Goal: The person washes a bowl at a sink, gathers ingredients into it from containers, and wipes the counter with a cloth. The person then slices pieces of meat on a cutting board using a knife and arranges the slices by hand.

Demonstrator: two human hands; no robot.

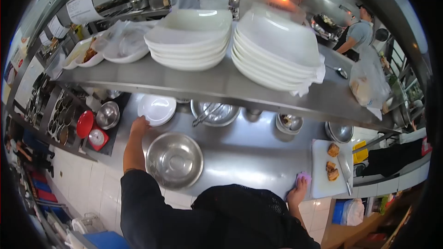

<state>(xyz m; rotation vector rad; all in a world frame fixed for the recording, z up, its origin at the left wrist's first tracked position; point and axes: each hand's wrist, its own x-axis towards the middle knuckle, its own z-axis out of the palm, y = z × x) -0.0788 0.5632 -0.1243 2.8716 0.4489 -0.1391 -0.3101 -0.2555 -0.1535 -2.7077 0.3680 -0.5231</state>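
My left hand [140, 125] is at the near-left rim of a white plate [157, 109], its fingers closed at the edge. The plate lies partly beneath the steel shelf. Just nearer to me sits a perforated metal bowl [174, 160]. Over on the right, my right hand [297, 191] grips a pinkish-purple cloth [303, 178] at the counter's front edge. Beside that hand lies a white cutting board [318, 182] with browned pieces of food [332, 171] and a knife [344, 173] on it.
Stacked white dishes [189, 37] and taller stacked bowls [274, 50] stand on the steel shelf [194, 87] above the counter. Below are a metal bowl holding a utensil [210, 114], a small bowl [290, 123] and a red scale [98, 137]. A co-worker [359, 34] stands near a wok.
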